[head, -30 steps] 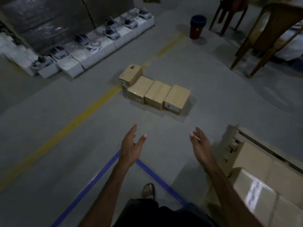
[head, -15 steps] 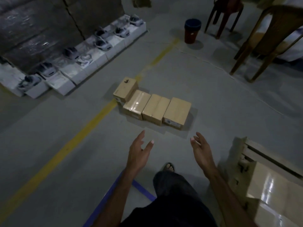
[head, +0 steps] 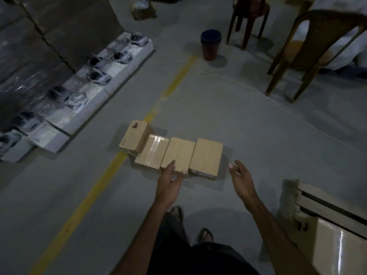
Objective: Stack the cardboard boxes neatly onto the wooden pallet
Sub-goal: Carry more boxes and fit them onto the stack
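Four boxes (head: 174, 153) visible; left hand (head: 170, 179) perhaps touching one.

Head-height view, forward and downward

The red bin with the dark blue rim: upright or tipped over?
Upright: the red bin with the dark blue rim stands on its base, round mouth upward, on the grey floor.

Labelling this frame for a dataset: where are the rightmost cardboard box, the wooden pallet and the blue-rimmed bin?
rightmost cardboard box (head: 206, 155), head view, top face.
wooden pallet (head: 325, 203), head view, bare slat.
blue-rimmed bin (head: 209, 49), head view, side wall.
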Demonstrator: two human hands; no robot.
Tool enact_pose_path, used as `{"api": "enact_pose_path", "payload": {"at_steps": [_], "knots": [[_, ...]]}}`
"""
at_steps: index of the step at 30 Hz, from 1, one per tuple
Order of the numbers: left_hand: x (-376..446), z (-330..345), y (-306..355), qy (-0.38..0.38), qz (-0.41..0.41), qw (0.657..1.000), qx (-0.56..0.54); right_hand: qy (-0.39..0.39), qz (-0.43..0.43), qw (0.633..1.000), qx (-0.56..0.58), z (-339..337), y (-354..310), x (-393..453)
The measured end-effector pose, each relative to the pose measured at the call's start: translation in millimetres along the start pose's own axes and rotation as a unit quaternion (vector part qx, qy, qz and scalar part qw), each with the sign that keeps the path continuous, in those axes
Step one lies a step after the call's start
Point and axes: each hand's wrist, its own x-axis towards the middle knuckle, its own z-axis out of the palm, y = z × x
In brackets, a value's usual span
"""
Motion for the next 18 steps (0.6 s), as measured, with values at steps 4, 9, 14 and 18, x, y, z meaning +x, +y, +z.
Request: {"api": "enact_pose_path", "payload": {"at_steps": [4,9,14,18], "knots": [[64.8,22.2,21.1,-0.045,-0.009,0.999,0.009,0.031,0.03,0.999,0.012,2.3,-1.4,46.8],[136.2,41.9,28.4,-0.096,-0.049,0.994,0.022,0.064,0.085,0.994,0.015,4.8,-4.2,94.9],[200.6,64.3,25.2,-0.144,-0.076,0.986,0.046,0.073,0.12,0.99,0.006,20.0,-4.8,148.5],[257.2,86.2,14.9,-0.15,-0.089,0.982,0.076,0.063,0.135,0.989,0.007,37.8,-0.3,207.6]]}}
